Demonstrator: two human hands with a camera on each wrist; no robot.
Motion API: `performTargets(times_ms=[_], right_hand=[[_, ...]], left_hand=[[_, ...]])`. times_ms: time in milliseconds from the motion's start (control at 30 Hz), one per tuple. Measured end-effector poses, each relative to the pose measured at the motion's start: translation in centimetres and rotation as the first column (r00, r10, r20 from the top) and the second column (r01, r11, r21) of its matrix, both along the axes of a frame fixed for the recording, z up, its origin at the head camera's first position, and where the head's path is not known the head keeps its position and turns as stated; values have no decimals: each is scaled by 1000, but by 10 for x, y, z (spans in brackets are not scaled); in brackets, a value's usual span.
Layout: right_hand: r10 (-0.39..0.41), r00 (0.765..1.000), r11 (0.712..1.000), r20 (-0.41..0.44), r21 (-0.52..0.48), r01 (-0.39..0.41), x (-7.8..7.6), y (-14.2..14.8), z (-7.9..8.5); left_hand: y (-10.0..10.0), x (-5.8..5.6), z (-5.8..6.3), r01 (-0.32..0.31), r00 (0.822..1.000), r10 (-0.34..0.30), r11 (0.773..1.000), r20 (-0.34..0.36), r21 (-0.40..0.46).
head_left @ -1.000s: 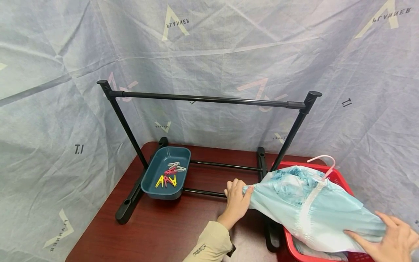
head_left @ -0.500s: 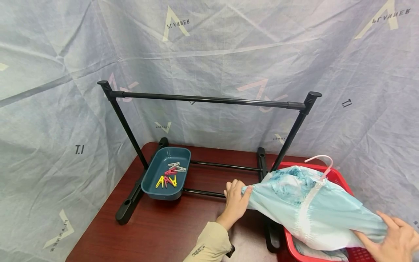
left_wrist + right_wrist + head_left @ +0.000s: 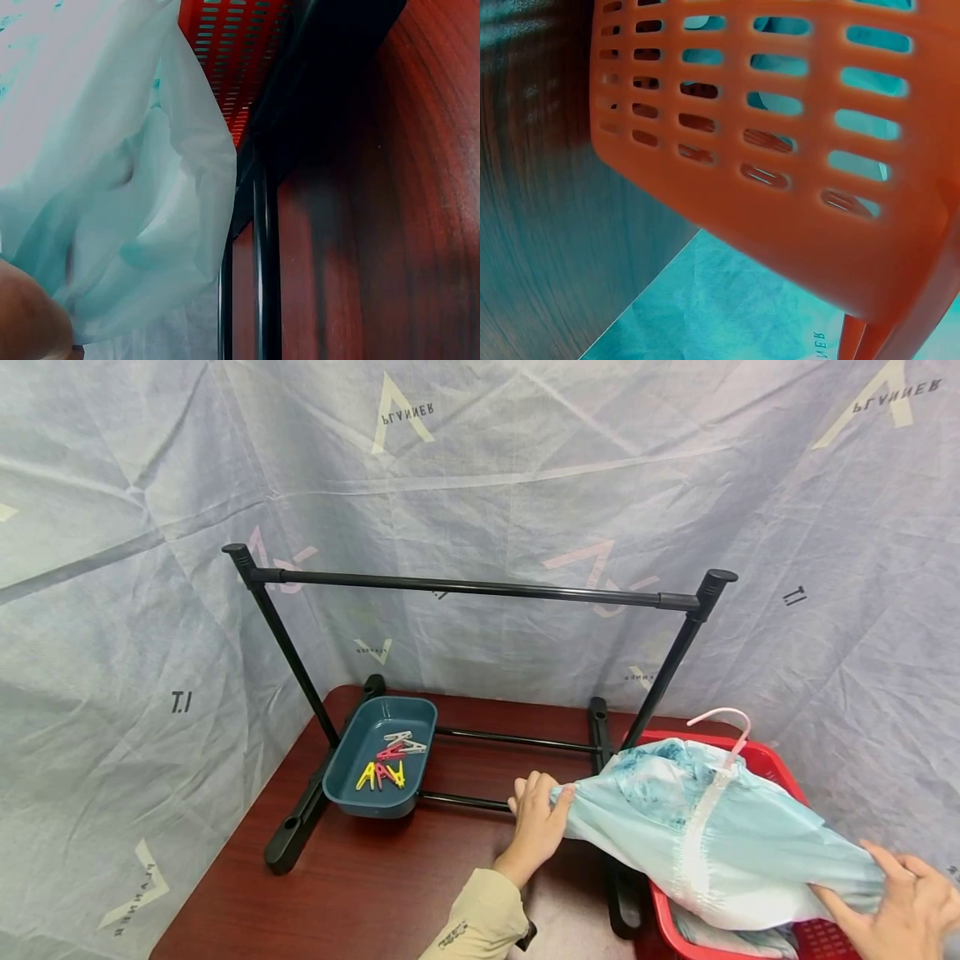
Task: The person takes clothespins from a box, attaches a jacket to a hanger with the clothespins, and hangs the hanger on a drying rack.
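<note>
A pale blue and white garment [image 3: 738, 835] with a lace strip is stretched sideways between my two hands. A pink hanger [image 3: 737, 737] has its hook sticking up out of the garment's top; the rest of it is hidden inside. My left hand [image 3: 536, 827] pinches the garment's left end between thumb and fingers, beside the rack's lower bars. At the right edge of the head view, my right hand [image 3: 903, 902] grips the other end. The left wrist view shows the thin cloth [image 3: 180, 210] bulging in front of my thumb [image 3: 30, 315].
Beneath the garment stands a red basket [image 3: 783, 777] with more cloth [image 3: 727, 937] inside. A black rack [image 3: 465, 585] spans the dark red table [image 3: 360, 893]. At its left foot sits a blue tray [image 3: 348, 760] of several clothespins [image 3: 402, 743]. A printed grey sheet [image 3: 480, 460] hangs behind.
The hanger hook has shifted a little to the left and up. My left hand has drifted slightly left with its end of the garment, while both hands keep hold.
</note>
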State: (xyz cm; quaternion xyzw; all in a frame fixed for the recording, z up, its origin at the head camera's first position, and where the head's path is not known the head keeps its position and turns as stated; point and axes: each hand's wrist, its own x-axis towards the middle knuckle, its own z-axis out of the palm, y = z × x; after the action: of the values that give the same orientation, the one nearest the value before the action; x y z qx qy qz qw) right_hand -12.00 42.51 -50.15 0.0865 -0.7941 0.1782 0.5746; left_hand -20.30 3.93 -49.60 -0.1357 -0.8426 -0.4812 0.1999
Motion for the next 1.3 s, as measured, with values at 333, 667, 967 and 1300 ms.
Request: performTargets(times_ms=[333,667,967,1300], right_hand=[[15,999,1000,-36,2,-15,-2,-7,4],[13,1000,1000,-26,-12,-14,-1,-8,5],[35,999,999,-1,-26,-35,0,-8,5],[18,1000,1000,16,-22,-17,-1,-4,2]], left_hand=[[-1,-1,-3,-21,1000,22,999,20,-37],[-3,-2,-2,-17,999,19,998,36,-67],[-6,-3,-3,-12,999,15,996,33,-88],[-12,-4,-4,3,1000,-2,995,7,-102]])
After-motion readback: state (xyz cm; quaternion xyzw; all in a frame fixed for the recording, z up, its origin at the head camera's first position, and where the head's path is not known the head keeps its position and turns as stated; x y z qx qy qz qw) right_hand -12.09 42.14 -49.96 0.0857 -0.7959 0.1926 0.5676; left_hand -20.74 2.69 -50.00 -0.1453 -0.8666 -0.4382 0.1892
